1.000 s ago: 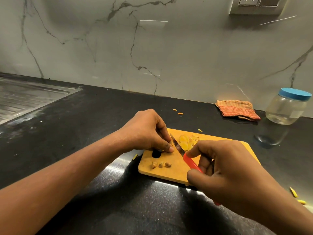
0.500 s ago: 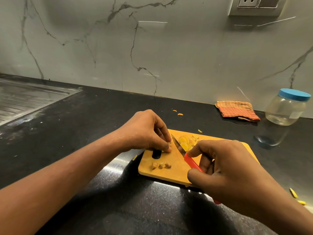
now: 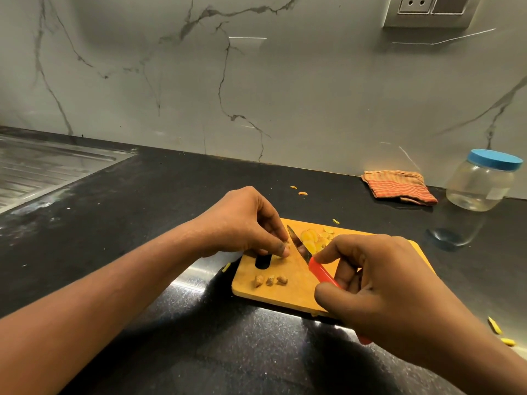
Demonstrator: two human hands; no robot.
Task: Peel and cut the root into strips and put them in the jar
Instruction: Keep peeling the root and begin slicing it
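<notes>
Yellow-orange and tiny, the stub of peeled root (image 3: 286, 247) is sitting near the ten o'clock corner of the yellow wooden cutting board (image 3: 288, 293). The left hand (image 3: 245, 220) is covering nearly all of it, its grip pinching the stub down against the wood with thumb and fingertips. Judging by its size, it is weighing almost nothing; it is probably firm and slick on the cut faces, so it is asking for a hold on the end away from the blade, fingertips tucked back.

Just at three o'clock of the stub, the small steel knife with a red plastic handle (image 3: 299, 243) is lying point-away, the right hand (image 3: 379, 286) wrapping its grip round the handle. Beyond the blade, at one o'clock, a pile of cut yellow pieces (image 3: 312, 240) is gathering; at six o'clock three brownish scraps (image 3: 270, 280) are lying.

Well apart, at two o'clock of the board, the clear plastic jar with a blue lid (image 3: 482, 182) is standing capped on the black stone desk (image 3: 148, 223).

Fingers are hiding the stub's length and shape. Whether the edge is touching it, I cannot tell, nor whether the pile is slices or strips. The right hand is hiding the board's right side.
</notes>
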